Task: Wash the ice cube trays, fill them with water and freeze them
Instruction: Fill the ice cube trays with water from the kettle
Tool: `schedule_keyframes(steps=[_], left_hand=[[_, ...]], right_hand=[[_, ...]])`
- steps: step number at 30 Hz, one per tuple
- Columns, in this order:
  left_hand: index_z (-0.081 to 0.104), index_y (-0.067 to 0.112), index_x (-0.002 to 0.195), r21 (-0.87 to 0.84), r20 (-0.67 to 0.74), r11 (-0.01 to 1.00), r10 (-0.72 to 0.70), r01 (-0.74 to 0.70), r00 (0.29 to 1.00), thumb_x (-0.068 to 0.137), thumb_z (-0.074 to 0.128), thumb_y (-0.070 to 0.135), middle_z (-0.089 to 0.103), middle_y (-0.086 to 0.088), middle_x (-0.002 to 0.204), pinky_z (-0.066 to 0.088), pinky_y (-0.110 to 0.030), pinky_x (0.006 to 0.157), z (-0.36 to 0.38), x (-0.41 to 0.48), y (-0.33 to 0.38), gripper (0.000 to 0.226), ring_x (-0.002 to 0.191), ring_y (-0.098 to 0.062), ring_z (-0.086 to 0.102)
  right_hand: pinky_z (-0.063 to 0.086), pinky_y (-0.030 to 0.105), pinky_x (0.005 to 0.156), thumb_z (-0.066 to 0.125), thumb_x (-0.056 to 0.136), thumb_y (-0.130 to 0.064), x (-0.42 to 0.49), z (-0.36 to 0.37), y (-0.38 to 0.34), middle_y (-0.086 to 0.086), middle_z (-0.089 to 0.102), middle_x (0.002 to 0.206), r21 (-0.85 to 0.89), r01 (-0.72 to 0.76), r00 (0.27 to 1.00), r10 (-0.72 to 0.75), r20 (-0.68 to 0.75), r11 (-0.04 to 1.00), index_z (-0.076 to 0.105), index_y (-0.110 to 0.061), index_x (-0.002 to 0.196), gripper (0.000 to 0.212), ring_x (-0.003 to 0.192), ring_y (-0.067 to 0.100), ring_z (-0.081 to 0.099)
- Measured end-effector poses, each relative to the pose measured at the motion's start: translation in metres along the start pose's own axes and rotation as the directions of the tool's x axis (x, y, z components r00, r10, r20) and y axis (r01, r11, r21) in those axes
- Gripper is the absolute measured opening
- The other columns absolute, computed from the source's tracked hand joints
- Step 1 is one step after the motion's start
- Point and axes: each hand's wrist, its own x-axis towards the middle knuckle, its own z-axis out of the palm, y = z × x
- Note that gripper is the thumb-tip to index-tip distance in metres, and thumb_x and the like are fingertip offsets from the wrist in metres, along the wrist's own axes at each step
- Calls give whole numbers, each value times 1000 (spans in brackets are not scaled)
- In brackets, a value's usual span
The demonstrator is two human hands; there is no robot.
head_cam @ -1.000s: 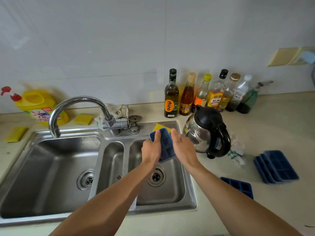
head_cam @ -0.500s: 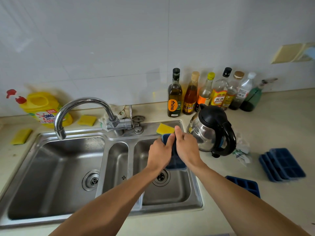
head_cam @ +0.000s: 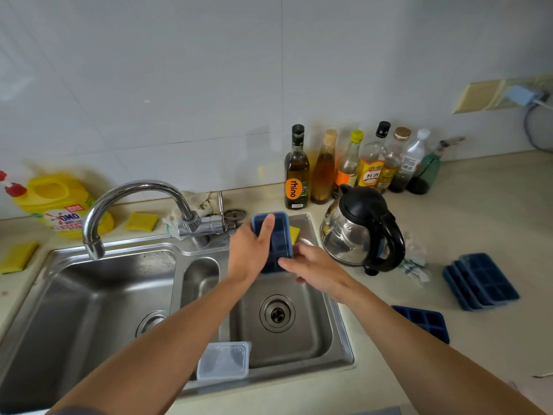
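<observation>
My left hand (head_cam: 250, 254) grips a dark blue ice cube tray (head_cam: 279, 236) by its left edge, thumb across the top, and holds it tilted over the right basin (head_cam: 314, 333) of the steel sink. My right hand (head_cam: 311, 269) lies against the tray's near right corner with its fingers stretched out to the left. A yellow sponge (head_cam: 295, 232) peeks out behind the tray. On the counter to the right lies a stack of blue trays (head_cam: 484, 280). One more blue tray (head_cam: 425, 323) is partly hidden by my right forearm.
The chrome tap (head_cam: 131, 193) arches over the left basin (head_cam: 89, 310) with no water running. A steel kettle (head_cam: 362, 232) stands just right of the sink, with several bottles (head_cam: 347, 166) behind it. A clear plastic box (head_cam: 224, 359) sits on the sink's front edge. Yellow detergent jug (head_cam: 59, 202) at far left.
The tray has turned from edge-on to showing its broad side and risen toward the sink's back rim. My right hand slid from the tray's top down to its near right corner.
</observation>
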Motion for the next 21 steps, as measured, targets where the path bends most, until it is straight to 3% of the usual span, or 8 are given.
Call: schedule_keyframes(steps=[4,7,10,14,19,21], left_hand=[[63,30,96,2,22,1000,31,-31,999,100,47,53,68,13,80,45,-5,56,-3,6,0,28,75,13,62],[65,26,96,4,45,1000,18,-18,999,100,46,54,68,11,79,44,-5,54,-3,8,-4,34,68,2,65],[64,22,91,-42,72,999,-13,16,997,101,47,52,67,8,75,43,-8,51,-2,9,-10,36,67,-3,63],[62,26,94,-103,120,993,-39,51,992,102,46,50,68,9,83,44,-7,55,-1,10,-12,30,76,-3,64],[61,15,100,-119,206,988,-76,103,976,99,37,63,69,-3,90,47,-23,65,2,12,-21,53,80,-15,65],[62,17,99,-87,208,992,-69,89,976,102,38,58,69,0,87,46,-21,62,6,13,-27,48,78,-13,64]], right_hand=[[59,22,78,66,97,-19,1,6,-3,1,74,110,90,33,999,-31,-15,995,66,-24,113,16,101,15,70],[59,21,78,67,96,-16,3,6,-3,5,75,107,107,33,999,-31,-13,994,68,-26,104,13,96,14,69],[56,18,75,67,96,-16,5,7,-2,-5,76,101,104,18,1000,-19,8,994,69,-29,104,15,90,6,69],[54,14,70,68,96,-16,9,9,1,-9,77,94,100,-4,1000,6,-16,995,69,-31,103,17,84,1,70],[55,15,71,68,96,-21,16,11,8,-7,75,98,100,-42,996,50,-72,994,67,-31,106,14,89,7,70],[55,18,71,68,96,-24,18,11,12,-8,75,99,89,-71,995,76,-59,994,67,-31,106,12,90,7,70]])
